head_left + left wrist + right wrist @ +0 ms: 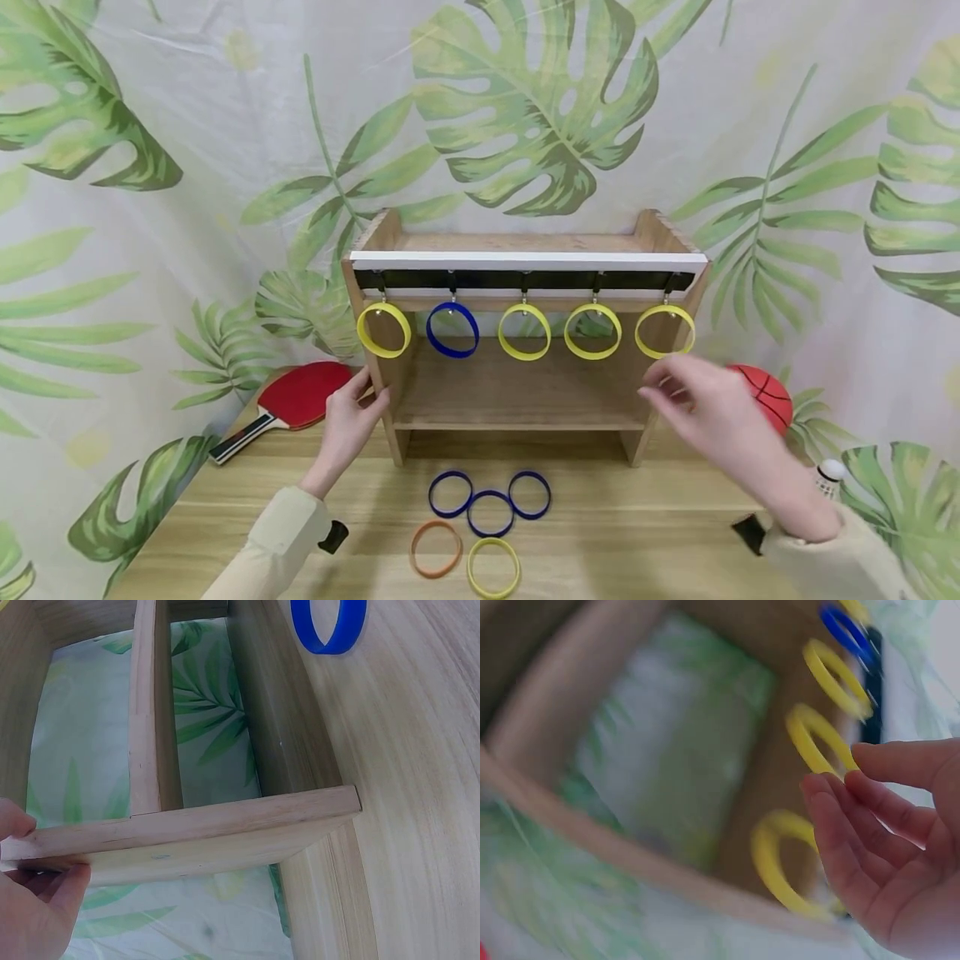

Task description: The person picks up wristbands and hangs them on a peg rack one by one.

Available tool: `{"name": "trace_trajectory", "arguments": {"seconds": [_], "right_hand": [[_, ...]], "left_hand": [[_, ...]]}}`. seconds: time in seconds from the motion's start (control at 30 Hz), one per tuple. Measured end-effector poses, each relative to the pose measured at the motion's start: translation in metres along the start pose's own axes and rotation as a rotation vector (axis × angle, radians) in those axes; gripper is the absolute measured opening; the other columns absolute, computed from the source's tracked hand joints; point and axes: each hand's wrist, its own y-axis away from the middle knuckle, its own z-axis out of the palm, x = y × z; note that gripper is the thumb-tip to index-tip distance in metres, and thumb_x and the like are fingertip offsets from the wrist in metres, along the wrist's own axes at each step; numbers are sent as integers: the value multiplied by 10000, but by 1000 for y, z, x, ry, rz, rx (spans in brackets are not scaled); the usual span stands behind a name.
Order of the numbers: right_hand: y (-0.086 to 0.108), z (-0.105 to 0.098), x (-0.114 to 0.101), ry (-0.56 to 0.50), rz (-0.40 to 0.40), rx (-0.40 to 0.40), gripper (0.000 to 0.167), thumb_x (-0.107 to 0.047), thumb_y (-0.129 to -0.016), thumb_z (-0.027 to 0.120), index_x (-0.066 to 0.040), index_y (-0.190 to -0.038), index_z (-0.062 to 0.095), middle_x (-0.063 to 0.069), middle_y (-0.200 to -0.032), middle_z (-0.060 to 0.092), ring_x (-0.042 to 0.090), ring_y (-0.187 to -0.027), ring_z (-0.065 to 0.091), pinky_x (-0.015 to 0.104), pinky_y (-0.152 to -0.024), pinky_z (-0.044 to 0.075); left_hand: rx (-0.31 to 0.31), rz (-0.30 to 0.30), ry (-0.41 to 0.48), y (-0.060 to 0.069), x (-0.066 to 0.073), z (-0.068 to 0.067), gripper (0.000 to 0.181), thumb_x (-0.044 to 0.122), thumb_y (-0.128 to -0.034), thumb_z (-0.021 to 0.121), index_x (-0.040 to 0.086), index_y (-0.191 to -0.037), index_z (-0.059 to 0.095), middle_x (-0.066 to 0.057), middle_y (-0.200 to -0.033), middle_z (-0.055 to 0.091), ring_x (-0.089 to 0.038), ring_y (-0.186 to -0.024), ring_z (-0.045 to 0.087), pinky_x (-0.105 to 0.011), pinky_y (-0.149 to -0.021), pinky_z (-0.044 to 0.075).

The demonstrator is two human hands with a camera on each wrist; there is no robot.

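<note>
My left hand grips the edge of the left side panel of a small wooden shelf; in the left wrist view the thumb and fingers lie on either side of that panel. Just under the rightmost hanging yellow wristband is my right hand, its fingers loosely bent, with nothing visible between them. From hooks on the shelf's black strip hang several yellow wristbands and one blue wristband, second from the left.
On the table before the shelf lie several blue wristbands, an orange wristband and a yellow wristband. A red table tennis bat is at left. A red ball and a shuttlecock are at right.
</note>
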Motion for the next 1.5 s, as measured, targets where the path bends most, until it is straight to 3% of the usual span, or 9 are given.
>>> {"name": "trace_trajectory", "arguments": {"seconds": [0.13,0.27,0.47,0.6,0.93,1.5], "right_hand": [[22,48,-3,-83,-35,-80,241,34,-712,814,-99,-812,640,-48,-743,665,29,-660,632,70,-589,524],[45,96,-3,-163,-31,-212,187,-2,-750,788,-95,-790,631,-31,-720,660,13,-647,611,105,-563,522],[68,149,1,-265,135,-508,93,-62,-848,728,-62,-835,636,29,-770,708,42,-659,629,129,-563,509],[74,172,4,-273,226,-606,107,-80,-866,721,-52,-839,621,26,-751,688,45,-639,585,160,-549,480],[73,193,4,-193,333,-621,125,-70,-850,724,-38,-813,608,-12,-644,583,48,-548,460,178,-468,397],[69,184,1,-205,281,-539,92,19,-818,697,-51,-800,641,28,-702,657,45,-600,528,163,-507,445]], "left_hand": [[-2,-5,-9,0,1,-1,341,-47,-908,623,-112,-1243,610,-301,-1216,664,-429,-1099,664,-517,-860,577],[-4,-7,-5,0,0,-1,347,-49,-907,626,-113,-1247,609,-298,-1214,666,-421,-1099,664,-516,-863,578],[-17,-16,-5,-1,-1,-1,364,-41,-913,623,-108,-1271,597,-300,-1237,654,-424,-1116,658,-526,-874,572],[-27,-20,1,-1,-2,-2,366,-35,-917,620,-105,-1276,594,-302,-1247,649,-425,-1135,649,-526,-885,567],[-24,-20,-5,0,0,-2,346,-37,-916,620,-90,-1258,612,-285,-1224,668,-403,-1122,662,-477,-872,590],[-21,-22,-12,-1,2,-2,366,-46,-916,614,-98,-1278,598,-297,-1235,657,-420,-1129,654,-504,-879,575]]}}
